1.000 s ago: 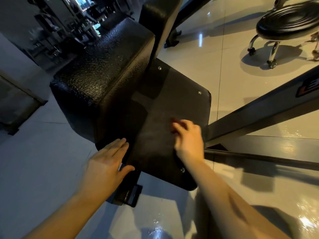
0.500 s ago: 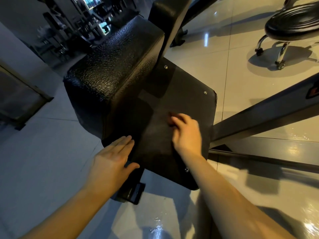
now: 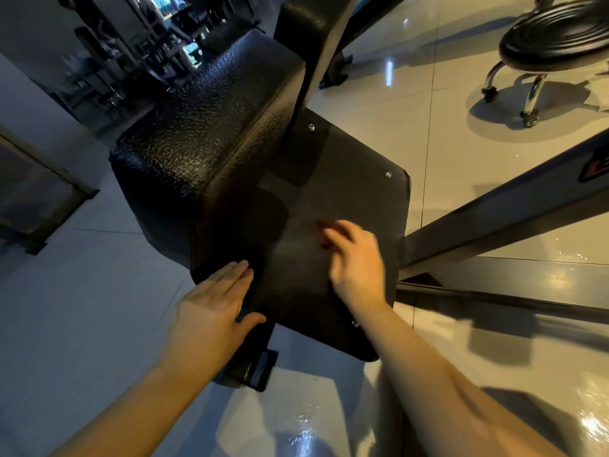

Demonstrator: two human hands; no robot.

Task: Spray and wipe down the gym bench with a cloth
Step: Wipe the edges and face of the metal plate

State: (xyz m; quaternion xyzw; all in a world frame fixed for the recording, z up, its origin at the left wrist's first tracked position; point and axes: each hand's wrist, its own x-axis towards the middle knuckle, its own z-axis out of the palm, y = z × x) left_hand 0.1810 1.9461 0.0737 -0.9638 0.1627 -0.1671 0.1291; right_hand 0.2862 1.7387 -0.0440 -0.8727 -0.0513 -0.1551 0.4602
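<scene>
The gym bench [image 3: 197,143] is seen across the middle of the view, its textured pad raised above a flat black panel [image 3: 349,179] fixed with screws. The left hand [image 3: 214,305] is laid flat on the panel's near edge, fingers straight. The right hand [image 3: 356,262] is set on the panel, fingers curled (blurred, so any grip cannot be told). No cloth can be made out; wiping is judged under way, its extent unclear.

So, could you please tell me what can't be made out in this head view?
No cloth discernible: the right hand is motion-blurred over the dark panel, its grip unclear.
Stool: cut off at the right edge.
Red label on the beam: cut by the right edge.
</scene>
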